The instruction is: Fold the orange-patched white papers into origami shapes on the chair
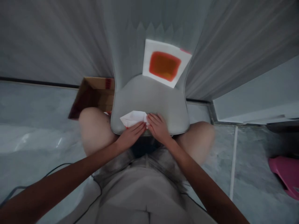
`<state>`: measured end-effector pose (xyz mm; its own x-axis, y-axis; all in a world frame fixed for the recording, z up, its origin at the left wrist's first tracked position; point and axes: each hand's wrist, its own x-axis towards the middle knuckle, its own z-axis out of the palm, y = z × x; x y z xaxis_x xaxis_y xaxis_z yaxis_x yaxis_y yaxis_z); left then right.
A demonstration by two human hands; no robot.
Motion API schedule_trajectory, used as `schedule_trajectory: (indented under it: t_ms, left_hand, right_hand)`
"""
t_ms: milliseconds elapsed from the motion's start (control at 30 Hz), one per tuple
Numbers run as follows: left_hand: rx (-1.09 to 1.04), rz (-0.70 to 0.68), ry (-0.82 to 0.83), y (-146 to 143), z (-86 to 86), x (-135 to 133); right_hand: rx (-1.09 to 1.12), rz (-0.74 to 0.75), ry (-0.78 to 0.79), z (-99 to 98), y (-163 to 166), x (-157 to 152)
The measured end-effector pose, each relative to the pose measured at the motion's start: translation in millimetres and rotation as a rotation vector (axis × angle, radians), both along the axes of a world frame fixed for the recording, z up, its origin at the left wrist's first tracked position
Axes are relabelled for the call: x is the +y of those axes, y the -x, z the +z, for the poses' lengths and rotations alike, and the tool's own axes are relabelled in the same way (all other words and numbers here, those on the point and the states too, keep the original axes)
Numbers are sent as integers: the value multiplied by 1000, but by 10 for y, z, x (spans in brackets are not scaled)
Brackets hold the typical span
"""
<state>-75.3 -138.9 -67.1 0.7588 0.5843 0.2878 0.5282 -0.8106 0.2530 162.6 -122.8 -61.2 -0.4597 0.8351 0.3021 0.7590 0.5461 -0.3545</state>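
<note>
paper (134,116), folded, above the chair (150,96): i see left hand (129,136) and right hand (159,129), fingers (139,126) holding it.

Folded paper (134,116) partly hidden, pink object (287,174) cut off, orange print (165,66) blurred

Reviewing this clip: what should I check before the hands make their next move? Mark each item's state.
1. Left hand on the folded white paper: ok, fingers at its near edge.
2. Right hand on the paper: ok, at its right end.
3. Paper resting on the chair seat: cannot tell; it is over the seat's near part, contact unclear.
4. White item with the orange patch clear of both hands: ok, farther back on the chair.
5. Creases lined up: cannot tell, too little detail.
6. Cardboard box off the seat: ok, left of it.
</note>
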Motion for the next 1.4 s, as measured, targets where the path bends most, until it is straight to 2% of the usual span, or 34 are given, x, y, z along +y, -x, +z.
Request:
schedule_trajectory:
  t_ms: [167, 233, 333, 400, 567, 700, 800, 933, 1167, 1400]
  left_hand:
    - [-96, -1, -73, 76, 171, -60]
    - [-165, 129, -96, 203, 257, -75]
    - [-241, 441, -121, 450, 312, -36]
    - [-223, 540, -103, 582, 290, 26]
    - [-130, 460, -29, 627, 183, 164]
    - [-212, 511, -6, 569, 115, 194]
    - [-273, 499, 20, 583, 51, 184]
    - [-213, 396, 30, 629, -16, 137]
    - [14, 238, 42, 738, 95, -69]
    - [18, 190, -25, 708, 90, -139]
  right_hand:
    - [-69, 30, 0, -11, 13, -22]
    - [-84, 39, -18, -10, 17, -47]
    - [-87, 24, -39, -7, 28, -58]
    - [-69, -8, -47, -9, 36, -53]
    - [-22, -38, -78, -32, 24, -48]
    - [19, -72, -139, -69, 10, -55]
    - [50, -30, -144, -91, 7, -56]
    - [25, 34, -126, -78, -25, -71]
    - [-101, 141, -120, -8, -132, -148]
    - [-120, 137, -136, -45, -299, -303]
